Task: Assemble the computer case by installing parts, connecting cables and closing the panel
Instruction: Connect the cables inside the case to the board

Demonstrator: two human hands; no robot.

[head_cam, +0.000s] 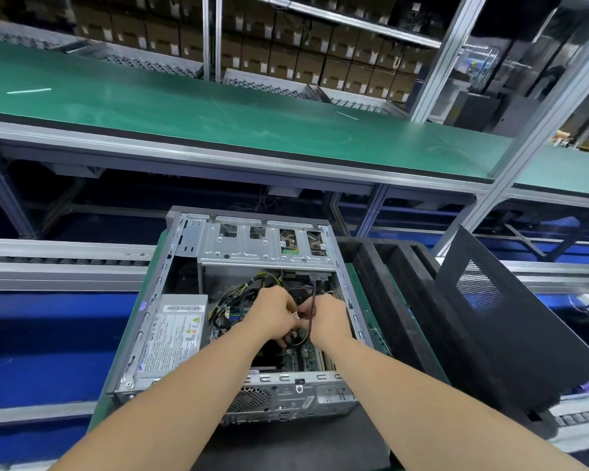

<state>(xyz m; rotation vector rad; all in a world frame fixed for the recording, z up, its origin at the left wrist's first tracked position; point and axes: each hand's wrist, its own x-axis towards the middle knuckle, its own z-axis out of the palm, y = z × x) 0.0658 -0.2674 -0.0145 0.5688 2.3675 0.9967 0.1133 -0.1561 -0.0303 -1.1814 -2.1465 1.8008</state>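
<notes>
Grey steel computer case [159,300] lies on its side, open face up, on a green board [97,411] on the worktop, right in front of the person. Both bare forearms reach in over the rear edge of the case. Left hand [272,316] and right hand [330,317] meet over the middle of the case, almost touching, fingers curled. Left hand pinches a small white-and-red connector [296,315]. Right hand pinches the black cable [313,297] at that same spot; the cable loops up toward the drive cage [262,248] at the far end. Whether the plug is seated, cannot tell.

Silver power supply [172,334] sits in the near-left corner of the case, label up. Yellow-and-black wires [242,289] bunch just left of the left hand. A bit of the green circuit board [303,356] shows below the wrists.

Black side panel [510,334] with a mesh vent leans tilted to the right of the case, off the case. Black foam tray [388,283] sits between the case and the panel. A long green shelf [218,107] runs across behind, with stacked cardboard boxes [286,56] on racks beyond it. Roller track [65,260] to the left.
</notes>
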